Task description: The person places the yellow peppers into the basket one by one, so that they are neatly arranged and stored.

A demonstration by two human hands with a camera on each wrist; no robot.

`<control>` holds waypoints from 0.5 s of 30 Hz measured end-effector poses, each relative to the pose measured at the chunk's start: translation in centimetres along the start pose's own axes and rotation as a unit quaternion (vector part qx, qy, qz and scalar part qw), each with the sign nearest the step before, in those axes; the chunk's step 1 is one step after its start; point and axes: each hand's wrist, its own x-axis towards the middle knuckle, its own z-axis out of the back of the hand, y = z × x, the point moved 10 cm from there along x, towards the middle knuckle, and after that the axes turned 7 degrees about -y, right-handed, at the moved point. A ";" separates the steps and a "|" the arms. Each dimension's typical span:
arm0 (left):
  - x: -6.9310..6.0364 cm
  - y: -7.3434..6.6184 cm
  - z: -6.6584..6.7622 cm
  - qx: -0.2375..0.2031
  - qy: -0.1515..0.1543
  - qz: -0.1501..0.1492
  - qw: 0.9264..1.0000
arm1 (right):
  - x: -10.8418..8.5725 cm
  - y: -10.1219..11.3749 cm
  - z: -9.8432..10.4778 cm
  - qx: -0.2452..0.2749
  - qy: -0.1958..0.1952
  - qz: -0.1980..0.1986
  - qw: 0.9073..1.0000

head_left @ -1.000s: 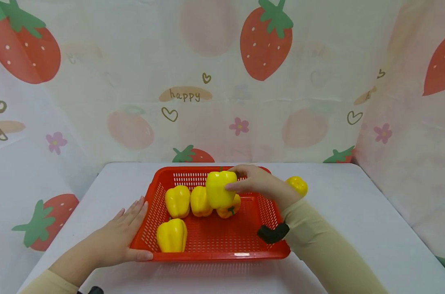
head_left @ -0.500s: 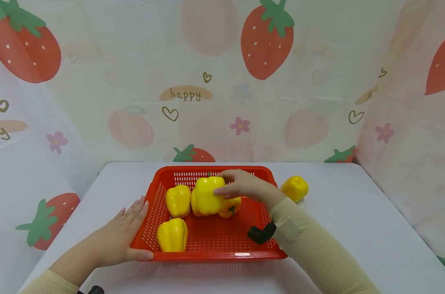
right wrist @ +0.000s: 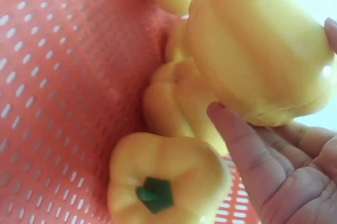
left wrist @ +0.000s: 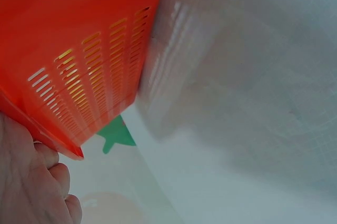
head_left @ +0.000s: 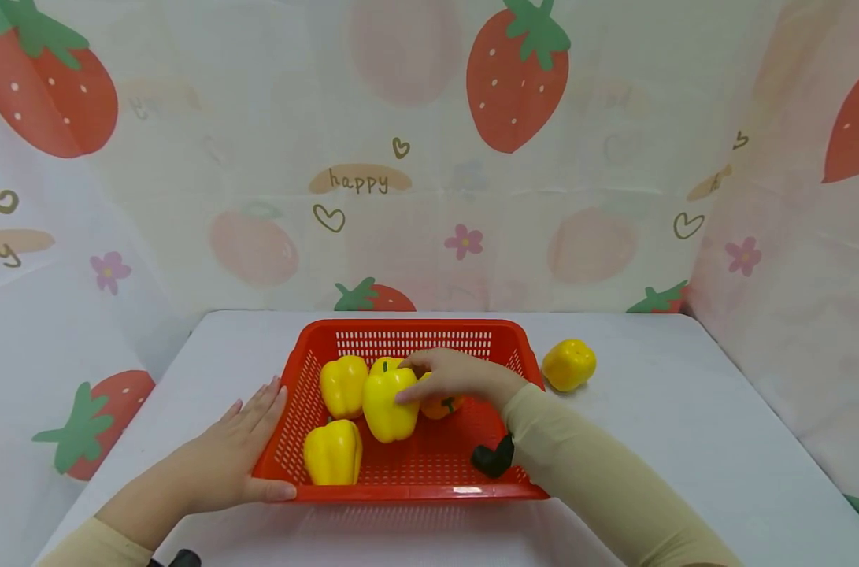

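Note:
My right hand (head_left: 460, 376) holds a yellow bell pepper (head_left: 389, 411) upright, stem up, inside a red plastic basket (head_left: 401, 494). In the right wrist view the thumb and fingers grip the held pepper (right wrist: 258, 50) from its sides, with other peppers below and beside it. Flat along the basket's left side lies my left hand (head_left: 234, 453), fingers straight, thumb on the front corner of the rim. Also in the basket are a back-left pepper (head_left: 343, 386), a front-left pepper (head_left: 333, 453), one partly hidden behind the held pepper, and one on its side (head_left: 441, 406), partly covered by my right hand.
Another yellow bell pepper (head_left: 569, 365) sits on the white table (head_left: 656, 409), just right of the basket. Strawberry-printed cloth (head_left: 514, 252) encloses the table at the back and sides. A black strap piece (head_left: 493, 458) shows at my right wrist.
My right hand has carried the held pepper leftward, down and nearer, into the basket. The pepper right of the basket has come fully into view. My left hand has stayed put.

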 end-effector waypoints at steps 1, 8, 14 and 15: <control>0.0 0.0 0.0 -0.001 0.000 0.001 1.000 | 0.1 -0.1 -0.2 -0.012 0.003 -0.002 1.000; 0.0 0.0 0.0 0.001 0.000 0.001 1.000 | 0.3 -0.3 -1.0 -0.020 0.016 -0.003 1.000; 0.0 0.1 0.0 0.002 0.000 0.001 1.000 | 0.3 -0.4 -1.8 -0.010 0.040 -0.006 0.999; 0.0 0.1 0.0 0.003 0.000 0.001 1.000 | 0.3 -0.5 -2.1 -0.006 0.047 -0.008 0.999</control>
